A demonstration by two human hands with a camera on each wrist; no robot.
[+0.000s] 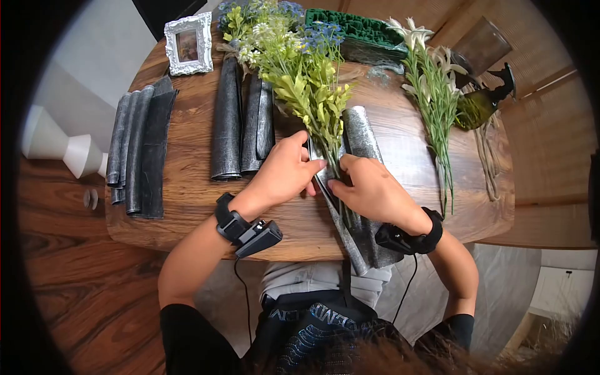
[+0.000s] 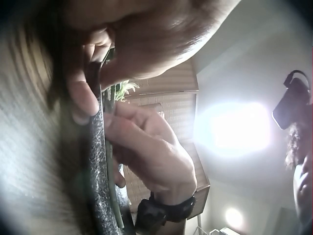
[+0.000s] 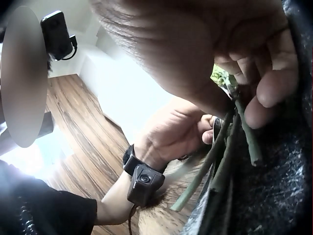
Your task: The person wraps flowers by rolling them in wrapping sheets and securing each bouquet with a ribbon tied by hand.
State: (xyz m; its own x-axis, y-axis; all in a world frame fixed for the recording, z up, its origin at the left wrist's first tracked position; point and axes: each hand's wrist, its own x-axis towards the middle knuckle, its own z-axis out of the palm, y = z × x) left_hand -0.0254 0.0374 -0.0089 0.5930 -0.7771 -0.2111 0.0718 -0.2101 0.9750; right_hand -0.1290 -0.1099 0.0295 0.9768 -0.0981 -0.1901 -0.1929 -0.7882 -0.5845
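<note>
In the head view a bunch of yellow-green leafy stems with white and blue flowers lies on a partly rolled silver-black sheet. My left hand pinches the sheet's left edge between thumb and fingers, close beside the stems. From the right, my right hand holds the lower stems with thumb and curled fingers. The left wrist view shows the sheet's edge upright by the left fingers, with the right hand opposite. Cut green stem ends stick out below the right hand in the right wrist view.
Rolled dark sheets wrap more flowers to the left; folded dark sheets lie at the far left. A white frame and green foam basket stand behind. White lilies, a spray bottle and twine are right.
</note>
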